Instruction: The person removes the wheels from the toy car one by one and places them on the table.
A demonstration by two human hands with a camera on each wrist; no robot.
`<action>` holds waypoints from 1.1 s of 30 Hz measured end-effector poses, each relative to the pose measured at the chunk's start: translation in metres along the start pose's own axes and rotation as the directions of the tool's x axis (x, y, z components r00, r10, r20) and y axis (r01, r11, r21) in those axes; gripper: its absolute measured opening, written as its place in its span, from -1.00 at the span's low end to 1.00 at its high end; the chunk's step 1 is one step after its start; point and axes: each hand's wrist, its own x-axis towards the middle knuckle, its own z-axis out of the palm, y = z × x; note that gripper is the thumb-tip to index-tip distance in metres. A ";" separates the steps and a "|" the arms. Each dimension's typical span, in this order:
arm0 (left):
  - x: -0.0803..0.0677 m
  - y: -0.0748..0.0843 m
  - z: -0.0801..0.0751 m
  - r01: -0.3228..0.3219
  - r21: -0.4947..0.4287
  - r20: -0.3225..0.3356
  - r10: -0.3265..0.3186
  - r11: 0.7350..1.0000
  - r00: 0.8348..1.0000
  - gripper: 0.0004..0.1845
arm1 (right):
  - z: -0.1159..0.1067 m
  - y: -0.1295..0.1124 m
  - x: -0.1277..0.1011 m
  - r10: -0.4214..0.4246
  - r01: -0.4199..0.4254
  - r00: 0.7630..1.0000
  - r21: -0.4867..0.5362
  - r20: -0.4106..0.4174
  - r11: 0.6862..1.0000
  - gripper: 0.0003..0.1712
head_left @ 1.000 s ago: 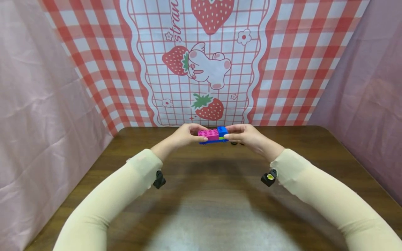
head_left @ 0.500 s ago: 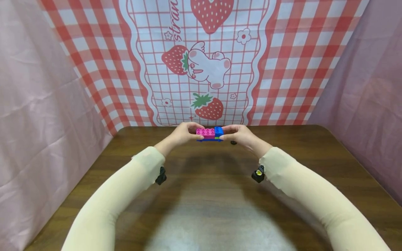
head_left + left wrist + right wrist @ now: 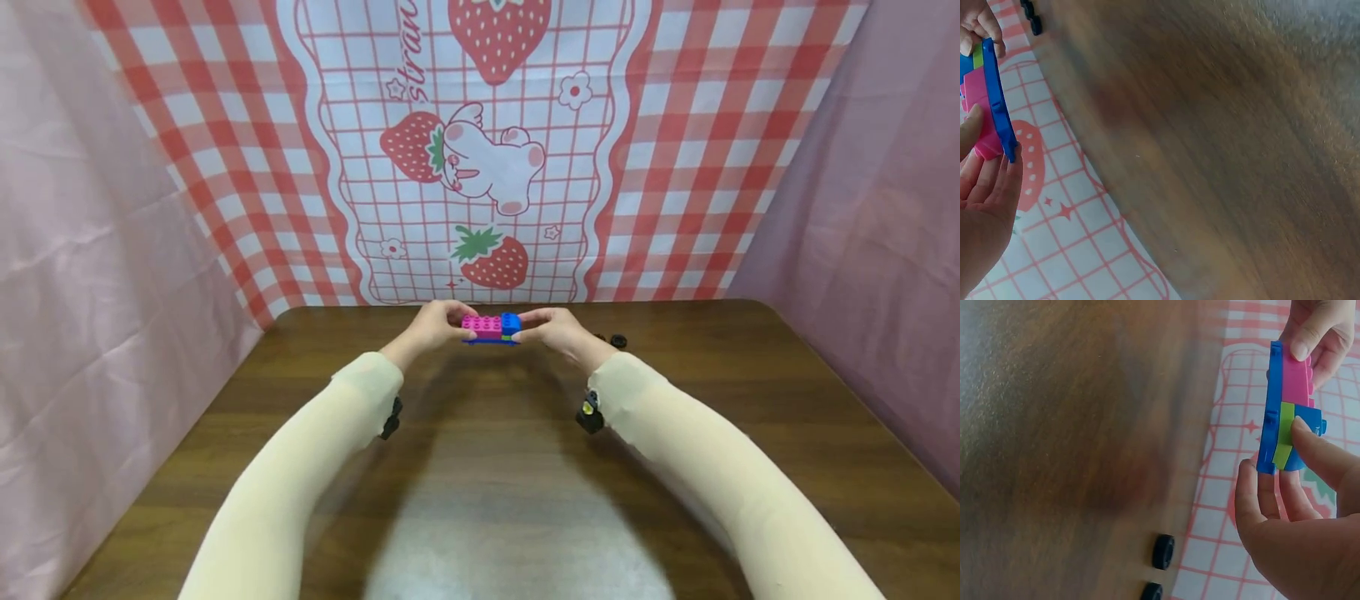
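A toy car body (image 3: pixel 483 325) made of building blocks is held between both hands near the far edge of the table. It has a flat blue base (image 3: pixel 1268 434), a long pink brick (image 3: pixel 1295 375), a green brick (image 3: pixel 1284 431) and a blue studded brick (image 3: pixel 1307 425) on top of the green one. My left hand (image 3: pixel 431 327) pinches the pink end, thumb (image 3: pixel 971 128) on the brick's side and fingers at the base's end. My right hand (image 3: pixel 558 332) grips the opposite end, its thumb on the blue brick and fingertips by the base.
Black toy wheels (image 3: pixel 1163 552) lie on the wooden table (image 3: pixel 517 483) near its far edge, right of the right hand. Behind rises a red-and-white strawberry cloth (image 3: pixel 480 258). Pink curtains (image 3: pixel 97 250) hang at both sides.
Both hands have carried the toy car body slightly to the left, and the right forearm has swung inward. More of the black wheels now shows beside the right hand. Both grips stay.
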 end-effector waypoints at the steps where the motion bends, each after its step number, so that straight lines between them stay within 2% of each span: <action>1: 0.002 -0.002 0.002 -0.009 0.015 0.002 0.009 1.000 1.000 -0.59 | 0.001 0.002 0.001 0.007 -0.007 1.000 0.000 -0.008 1.000 -0.44; 5: 0.007 -0.011 0.006 -0.023 0.053 0.009 0.023 0.998 1.000 -0.61 | 0.007 0.009 0.007 0.037 -0.037 0.999 -0.005 -0.040 0.999 -0.43; 10: 0.013 -0.020 0.010 -0.006 0.053 0.013 0.005 0.999 1.000 -0.64 | 0.016 0.012 0.014 0.049 -0.054 0.996 -0.052 -0.081 0.997 -0.44; 20: 0.015 -0.023 0.022 0.037 0.170 0.045 -0.045 0.985 0.998 -0.66 | 0.024 0.020 0.020 0.133 -0.141 0.988 -0.092 -0.082 0.986 -0.46; 25: 0.015 -0.024 0.025 0.054 0.172 0.049 -0.063 0.984 0.997 -0.67 | 0.026 0.021 0.021 0.137 -0.148 0.986 -0.121 -0.096 0.982 -0.46; 33: 0.016 -0.026 0.028 0.072 0.182 0.039 -0.080 0.981 0.996 -0.68 | 0.026 0.019 0.023 0.174 -0.182 0.982 -0.136 -0.073 0.974 -0.49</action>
